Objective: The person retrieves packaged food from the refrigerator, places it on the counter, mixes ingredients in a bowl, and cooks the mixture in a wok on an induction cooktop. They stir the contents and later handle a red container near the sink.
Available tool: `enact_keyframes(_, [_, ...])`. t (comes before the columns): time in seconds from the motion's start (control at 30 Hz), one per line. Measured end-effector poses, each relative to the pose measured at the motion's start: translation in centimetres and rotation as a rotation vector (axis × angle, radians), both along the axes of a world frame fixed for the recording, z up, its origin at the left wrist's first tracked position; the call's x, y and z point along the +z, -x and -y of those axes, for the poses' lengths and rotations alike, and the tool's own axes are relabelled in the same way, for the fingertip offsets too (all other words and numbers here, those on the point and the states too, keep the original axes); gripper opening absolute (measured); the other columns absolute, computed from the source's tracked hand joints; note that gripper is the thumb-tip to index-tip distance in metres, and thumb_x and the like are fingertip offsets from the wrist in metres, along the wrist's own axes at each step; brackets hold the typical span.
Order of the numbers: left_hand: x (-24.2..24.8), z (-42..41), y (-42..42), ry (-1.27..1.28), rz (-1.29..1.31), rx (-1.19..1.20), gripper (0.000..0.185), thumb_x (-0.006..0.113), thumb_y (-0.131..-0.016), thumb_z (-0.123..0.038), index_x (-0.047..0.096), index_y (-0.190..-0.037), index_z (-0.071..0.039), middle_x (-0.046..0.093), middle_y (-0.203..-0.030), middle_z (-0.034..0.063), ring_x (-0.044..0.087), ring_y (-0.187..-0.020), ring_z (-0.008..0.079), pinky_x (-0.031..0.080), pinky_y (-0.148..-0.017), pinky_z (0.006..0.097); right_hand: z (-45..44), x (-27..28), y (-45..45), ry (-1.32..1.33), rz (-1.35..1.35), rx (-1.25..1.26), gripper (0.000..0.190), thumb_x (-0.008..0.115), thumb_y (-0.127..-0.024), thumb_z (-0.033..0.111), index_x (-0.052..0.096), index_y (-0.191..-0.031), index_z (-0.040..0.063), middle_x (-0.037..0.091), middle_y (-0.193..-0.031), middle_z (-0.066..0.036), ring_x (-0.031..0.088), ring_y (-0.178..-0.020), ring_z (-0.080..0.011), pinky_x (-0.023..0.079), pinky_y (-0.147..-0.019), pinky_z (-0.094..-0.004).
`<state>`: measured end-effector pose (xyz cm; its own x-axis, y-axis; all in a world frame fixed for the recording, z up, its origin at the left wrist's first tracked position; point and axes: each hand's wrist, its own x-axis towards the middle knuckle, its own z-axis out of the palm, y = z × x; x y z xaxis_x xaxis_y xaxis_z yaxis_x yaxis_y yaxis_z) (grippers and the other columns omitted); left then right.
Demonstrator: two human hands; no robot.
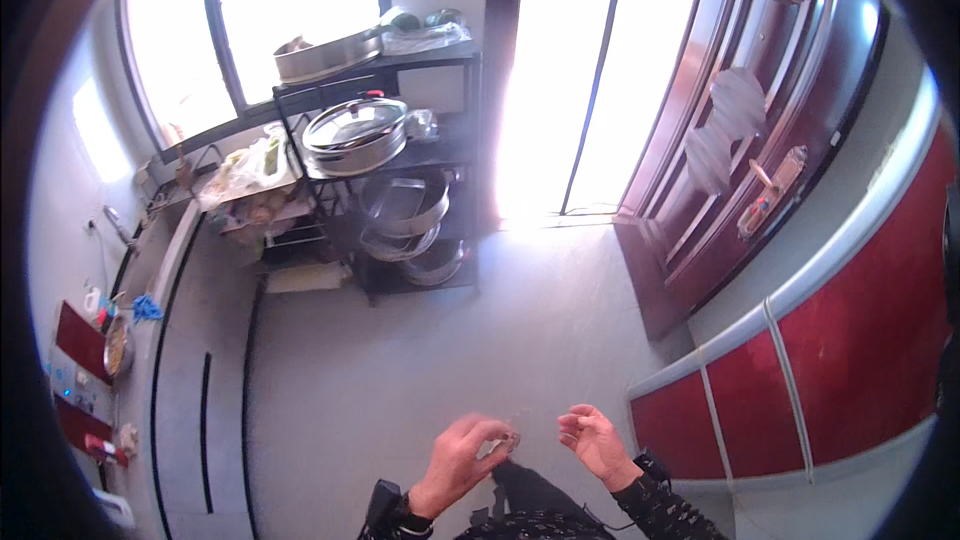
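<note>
Low in the view, above the grey floor [360, 382], my left hand [461, 461] is pinched around a small translucent thing [511, 439]. Blur keeps me from telling what that thing is. My right hand [598, 444] hovers a little to the right of it, fingers half curled and apart, with nothing seen in them. Both hands are in front of my body, over my dark patterned clothing [536, 526], and touch no furniture.
A black metal rack [474, 165] ahead holds a lidded steel pan [356, 139] and several other pans. A counter [176, 262] runs along the left. Right of a bright doorway [592, 90] stands an open brown door [675, 255]; red panels [750, 405] line the right side.
</note>
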<state>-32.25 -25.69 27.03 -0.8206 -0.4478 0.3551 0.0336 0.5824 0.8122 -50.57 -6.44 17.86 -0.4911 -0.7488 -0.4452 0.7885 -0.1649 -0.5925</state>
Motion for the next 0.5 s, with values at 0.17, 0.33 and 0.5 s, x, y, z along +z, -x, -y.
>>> enact_keyframes(0.17, [-0.3,8.0,16.8,0.027,-0.001,-0.205,0.018,0.076,-0.083,-0.014,0.066,-0.097,-0.012,0.066,-0.085,0.0042,0.064,-0.08,0.0251,0.051,-0.068,0.0368,5.4,1.0,14.9,-0.06,-0.049,-0.286,0.017,0.056,-0.092,0.012,0.058,-0.109,0.011,0.068,-0.101,-0.008,0.064,-0.096,-0.0218,0.051,-0.086,-0.0393])
enact_keyframes(0.33, [-0.2,16.2,30.6,0.043,0.022,-0.336,0.017,0.074,-0.085,-0.016,0.065,-0.099,-0.012,0.064,-0.089,0.0058,0.064,-0.084,0.0264,0.051,-0.072,0.038,13.7,4.4,29.1,0.001,-0.154,-0.361,0.01,0.056,-0.092,0.014,0.06,-0.102,0.015,0.067,-0.094,-0.006,0.062,-0.089,-0.0203,0.052,-0.082,-0.0381])
enact_keyframes(0.5, [-1.5,24.8,43.7,-0.02,0.069,-0.414,0.016,0.077,-0.084,-0.017,0.068,-0.097,-0.014,0.064,-0.092,0.0057,0.064,-0.087,0.0251,0.053,-0.074,0.0363,22.7,6.1,42.3,0.011,-0.275,-0.394,0.012,0.056,-0.091,0.017,0.058,-0.103,0.014,0.066,-0.094,-0.005,0.062,-0.09,-0.0196,0.051,-0.082,-0.0361])
